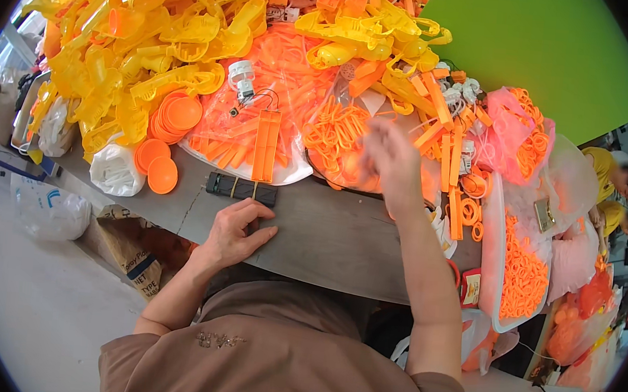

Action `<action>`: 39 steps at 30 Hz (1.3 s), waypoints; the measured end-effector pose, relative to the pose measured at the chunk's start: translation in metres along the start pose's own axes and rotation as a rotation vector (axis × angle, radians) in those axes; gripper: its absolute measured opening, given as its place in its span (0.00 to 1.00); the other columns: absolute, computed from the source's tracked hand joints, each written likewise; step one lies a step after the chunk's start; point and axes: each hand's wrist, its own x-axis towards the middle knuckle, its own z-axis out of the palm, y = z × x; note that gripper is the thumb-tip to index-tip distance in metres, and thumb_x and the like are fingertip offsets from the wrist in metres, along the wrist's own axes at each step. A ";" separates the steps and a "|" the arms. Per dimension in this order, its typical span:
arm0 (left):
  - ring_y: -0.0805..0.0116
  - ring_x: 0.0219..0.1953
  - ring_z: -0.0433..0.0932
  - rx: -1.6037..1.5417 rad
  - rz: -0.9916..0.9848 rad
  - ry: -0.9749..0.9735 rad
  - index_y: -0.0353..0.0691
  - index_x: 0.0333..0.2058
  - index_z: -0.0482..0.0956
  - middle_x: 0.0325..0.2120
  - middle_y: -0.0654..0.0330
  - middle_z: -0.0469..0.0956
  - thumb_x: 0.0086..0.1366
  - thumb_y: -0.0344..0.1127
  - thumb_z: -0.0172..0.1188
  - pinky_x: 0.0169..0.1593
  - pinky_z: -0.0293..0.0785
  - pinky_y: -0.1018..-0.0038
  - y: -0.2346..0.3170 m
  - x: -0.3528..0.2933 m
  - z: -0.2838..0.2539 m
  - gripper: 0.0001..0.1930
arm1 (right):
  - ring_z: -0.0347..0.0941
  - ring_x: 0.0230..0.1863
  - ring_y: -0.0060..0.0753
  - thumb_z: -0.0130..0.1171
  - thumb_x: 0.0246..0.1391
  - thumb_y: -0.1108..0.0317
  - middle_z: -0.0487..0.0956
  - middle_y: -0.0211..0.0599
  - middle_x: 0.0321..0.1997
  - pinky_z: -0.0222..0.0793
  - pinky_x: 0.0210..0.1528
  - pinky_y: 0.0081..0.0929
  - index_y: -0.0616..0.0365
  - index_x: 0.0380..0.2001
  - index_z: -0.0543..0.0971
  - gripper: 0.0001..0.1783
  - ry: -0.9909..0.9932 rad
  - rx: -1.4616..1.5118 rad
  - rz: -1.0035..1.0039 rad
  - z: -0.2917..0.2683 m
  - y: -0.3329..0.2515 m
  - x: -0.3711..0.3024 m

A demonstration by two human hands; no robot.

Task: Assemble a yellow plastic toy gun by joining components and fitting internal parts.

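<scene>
Block (220, 185), black, lies on the table (333, 235) at the fingertips of your left hand (236, 230); whether your curled fingers grip it cannot be told. Your right hand (393, 158) blurs beside the orange loops (335, 123); its grip cannot be told. Expect a stiff, steady block: hold its ends. Treat the orange strip (266, 147) as light; keep clear of its thin wires (270, 95). Yellow shells (187, 28) crowd the far side, limiting your reach.
</scene>
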 end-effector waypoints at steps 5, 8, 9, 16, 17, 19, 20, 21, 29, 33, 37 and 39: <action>0.70 0.20 0.71 -0.011 -0.015 -0.016 0.34 0.30 0.78 0.23 0.58 0.74 0.52 0.29 0.66 0.25 0.68 0.76 0.003 0.000 -0.001 0.08 | 0.73 0.30 0.27 0.54 0.58 0.65 0.77 0.37 0.34 0.74 0.29 0.27 0.61 0.43 0.71 0.13 -0.065 0.481 0.090 0.016 0.007 0.098; 0.74 0.20 0.69 -0.042 0.005 -0.001 0.33 0.30 0.77 0.24 0.61 0.74 0.51 0.27 0.66 0.25 0.66 0.78 0.001 0.000 0.001 0.08 | 0.72 0.29 0.27 0.55 0.57 0.65 0.77 0.36 0.34 0.73 0.28 0.28 0.59 0.42 0.72 0.12 0.031 0.611 0.142 0.044 0.017 0.124; 0.74 0.20 0.69 -0.048 0.013 -0.014 0.33 0.30 0.77 0.24 0.61 0.74 0.51 0.27 0.66 0.25 0.66 0.78 0.001 0.000 0.002 0.08 | 0.71 0.27 0.26 0.56 0.56 0.66 0.76 0.34 0.32 0.72 0.27 0.27 0.59 0.41 0.72 0.12 0.088 0.647 0.126 0.053 0.020 0.129; 0.77 0.20 0.68 -0.066 -0.024 0.014 0.32 0.29 0.77 0.23 0.61 0.73 0.51 0.25 0.65 0.25 0.65 0.80 0.005 0.001 0.002 0.07 | 0.67 0.25 0.23 0.57 0.53 0.68 0.70 0.29 0.27 0.67 0.21 0.27 0.59 0.32 0.72 0.07 0.261 0.835 0.044 0.064 0.004 0.136; 0.77 0.20 0.68 -0.059 -0.029 0.018 0.32 0.29 0.77 0.23 0.61 0.73 0.51 0.25 0.65 0.25 0.64 0.80 0.006 0.001 0.002 0.07 | 0.69 0.29 0.23 0.57 0.52 0.69 0.72 0.31 0.29 0.68 0.24 0.28 0.58 0.31 0.73 0.06 0.254 0.871 0.031 0.061 -0.001 0.137; 0.77 0.20 0.68 -0.056 -0.022 0.019 0.32 0.29 0.78 0.22 0.61 0.73 0.51 0.25 0.65 0.24 0.64 0.80 0.006 0.002 0.003 0.06 | 0.69 0.30 0.25 0.57 0.52 0.70 0.73 0.32 0.31 0.69 0.27 0.28 0.59 0.34 0.73 0.07 0.260 0.883 -0.012 0.053 -0.009 0.136; 0.78 0.20 0.67 -0.050 -0.020 0.023 0.32 0.29 0.78 0.22 0.61 0.73 0.51 0.24 0.65 0.24 0.64 0.80 0.005 0.002 0.003 0.06 | 0.70 0.31 0.26 0.58 0.52 0.71 0.74 0.33 0.32 0.69 0.30 0.27 0.59 0.37 0.74 0.09 0.261 0.897 -0.051 0.049 -0.014 0.133; 0.78 0.20 0.67 -0.052 -0.014 0.016 0.32 0.29 0.78 0.22 0.61 0.73 0.51 0.24 0.65 0.24 0.64 0.80 0.006 0.002 0.003 0.06 | 0.70 0.33 0.28 0.57 0.52 0.73 0.74 0.34 0.34 0.69 0.32 0.27 0.60 0.39 0.73 0.10 0.239 0.922 -0.062 0.042 -0.013 0.136; 0.75 0.18 0.68 -0.017 -0.004 0.030 0.32 0.29 0.78 0.21 0.60 0.73 0.51 0.25 0.66 0.23 0.65 0.79 0.002 0.001 0.004 0.07 | 0.69 0.34 0.28 0.57 0.50 0.73 0.73 0.32 0.35 0.68 0.32 0.26 0.58 0.39 0.72 0.12 0.081 1.116 -0.238 0.016 -0.021 0.133; 0.76 0.18 0.68 -0.021 -0.008 0.024 0.32 0.29 0.78 0.21 0.61 0.72 0.51 0.25 0.65 0.23 0.64 0.79 0.002 0.000 0.005 0.07 | 0.69 0.35 0.28 0.59 0.50 0.72 0.73 0.33 0.35 0.69 0.34 0.27 0.58 0.40 0.72 0.13 0.043 1.149 -0.330 0.002 -0.031 0.121; 0.78 0.20 0.67 -0.033 -0.039 0.027 0.32 0.28 0.77 0.21 0.62 0.71 0.51 0.24 0.64 0.25 0.63 0.80 0.006 0.000 0.007 0.06 | 0.69 0.37 0.29 0.59 0.50 0.72 0.73 0.35 0.36 0.69 0.34 0.27 0.59 0.39 0.72 0.12 0.047 1.145 -0.391 -0.010 -0.041 0.101; 0.79 0.21 0.66 -0.042 -0.059 0.023 0.31 0.28 0.77 0.21 0.63 0.72 0.51 0.23 0.63 0.25 0.63 0.81 0.007 0.000 0.007 0.05 | 0.70 0.34 0.28 0.59 0.49 0.72 0.75 0.35 0.34 0.70 0.34 0.26 0.61 0.35 0.73 0.09 0.080 1.022 -0.433 -0.011 -0.047 0.080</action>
